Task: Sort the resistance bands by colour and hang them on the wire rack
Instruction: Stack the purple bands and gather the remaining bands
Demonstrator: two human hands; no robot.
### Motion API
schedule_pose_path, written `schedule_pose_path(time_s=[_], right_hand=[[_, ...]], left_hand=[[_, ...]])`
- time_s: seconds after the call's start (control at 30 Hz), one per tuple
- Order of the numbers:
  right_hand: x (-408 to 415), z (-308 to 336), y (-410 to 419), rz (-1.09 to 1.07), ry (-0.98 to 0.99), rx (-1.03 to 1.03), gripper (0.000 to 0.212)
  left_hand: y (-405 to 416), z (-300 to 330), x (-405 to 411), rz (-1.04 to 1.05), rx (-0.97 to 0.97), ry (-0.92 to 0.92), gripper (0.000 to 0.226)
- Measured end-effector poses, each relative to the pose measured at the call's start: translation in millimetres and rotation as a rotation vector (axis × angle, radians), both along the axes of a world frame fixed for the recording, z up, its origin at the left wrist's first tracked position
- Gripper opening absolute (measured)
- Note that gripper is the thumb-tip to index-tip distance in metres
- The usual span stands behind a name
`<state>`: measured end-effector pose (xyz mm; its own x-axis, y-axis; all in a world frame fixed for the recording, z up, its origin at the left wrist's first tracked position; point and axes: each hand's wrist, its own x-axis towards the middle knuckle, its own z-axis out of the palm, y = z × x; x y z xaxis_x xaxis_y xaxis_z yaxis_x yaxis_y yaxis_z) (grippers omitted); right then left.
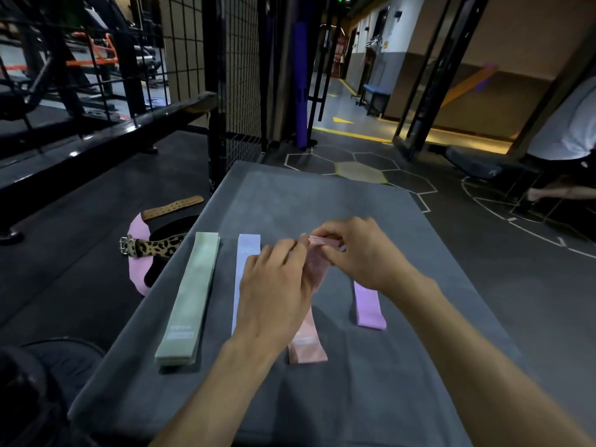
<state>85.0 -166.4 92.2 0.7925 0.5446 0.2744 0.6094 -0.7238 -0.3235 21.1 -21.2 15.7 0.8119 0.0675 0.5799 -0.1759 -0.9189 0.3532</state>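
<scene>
Four flat resistance bands lie side by side on a grey mat [338,398]. The pale green band [188,298] is leftmost, then a light lilac band [246,253], a peach-pink band [308,341] and a purple band [367,306]. My left hand [277,285] and my right hand [358,250] both pinch the far end of the peach-pink band, lifting it slightly off the mat. The middle of that band and part of the lilac band are hidden under my left hand. The black wire rack [242,75] stands upright beyond the mat's far left corner.
On the floor left of the mat lie a leopard-print belt [154,248], a pink belt [137,269] and a tan leather strap [172,207]. A black railing [96,137] runs along the left. A seated person [567,130] is at far right.
</scene>
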Motion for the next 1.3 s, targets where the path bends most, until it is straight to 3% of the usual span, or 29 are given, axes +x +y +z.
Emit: schedule_pose_path(time_s=[0.3, 0.47, 0.63, 0.73, 0.9, 1.07, 1.3], right_hand=[[8, -4, 14, -0.009, -0.027, -0.22, 0.02], [-1, 15, 10, 0.017, 0.017, -0.144, 0.024], [-15, 46, 9, 0.017, 0.013, -0.167, 0.025], [-21, 60, 6, 0.027, -0.024, -0.099, 0.021], [-29, 79, 1, 0.005, -0.122, -0.041, 0.016], [-33, 89, -4, -0.018, -0.189, 0.089, 0.023], [3, 75, -14, -0.104, -0.134, 0.239, 0.011]], left_hand=[[4, -2, 7, 0.013, 0.043, 0.005, 0.041], [20, 1, 12, -0.172, -0.411, 0.1, 0.042], [29, -1, 11, -0.313, -0.388, 0.2, 0.006], [27, -1, 8, -0.302, -0.311, 0.251, 0.023], [28, -2, 5, -0.368, -0.333, 0.29, 0.034], [25, -3, 5, -0.443, -0.566, 0.36, 0.04], [33, -9, 10, -0.448, -0.76, 0.388, 0.01]])
